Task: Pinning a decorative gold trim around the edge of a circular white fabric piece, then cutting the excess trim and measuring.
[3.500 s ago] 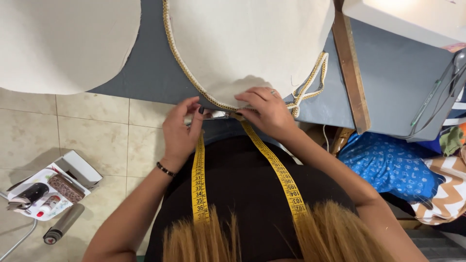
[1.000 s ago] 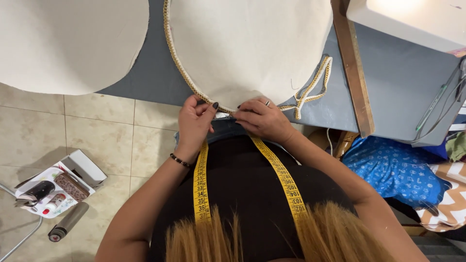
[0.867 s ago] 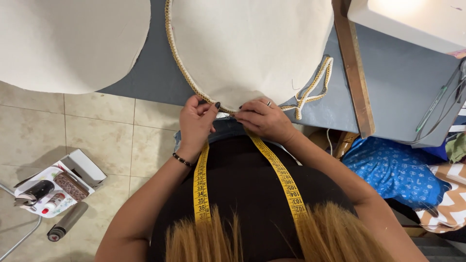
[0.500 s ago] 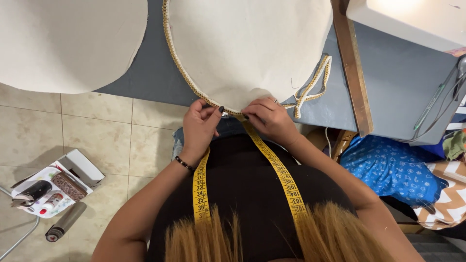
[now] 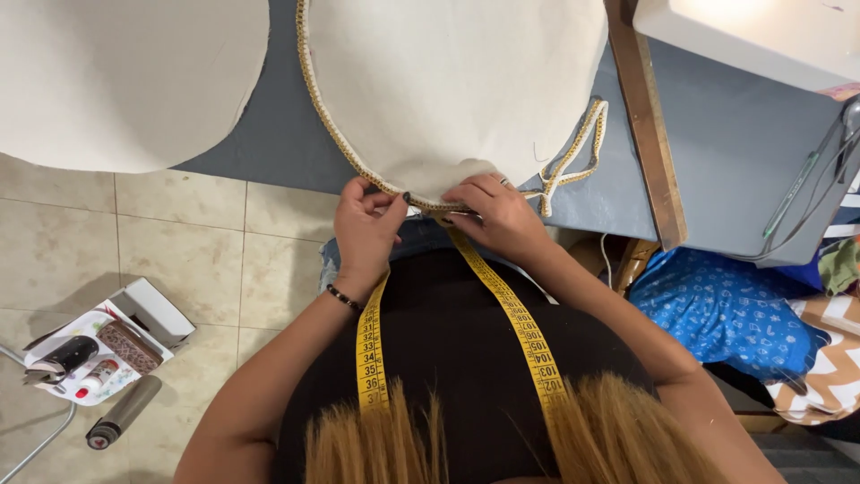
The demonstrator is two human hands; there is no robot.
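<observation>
On the grey desk (image 5: 726, 152) lie two round cream fabric panels, the nearer one (image 5: 448, 90) edged with braided gold-and-white cord trim (image 5: 327, 134). At its near rim, both hands meet: the left hand (image 5: 367, 229) pinches the trim, the right hand (image 5: 493, 211) presses the fabric edge beside it. A yellow measuring tape (image 5: 528, 341) drapes around the person's neck.
</observation>
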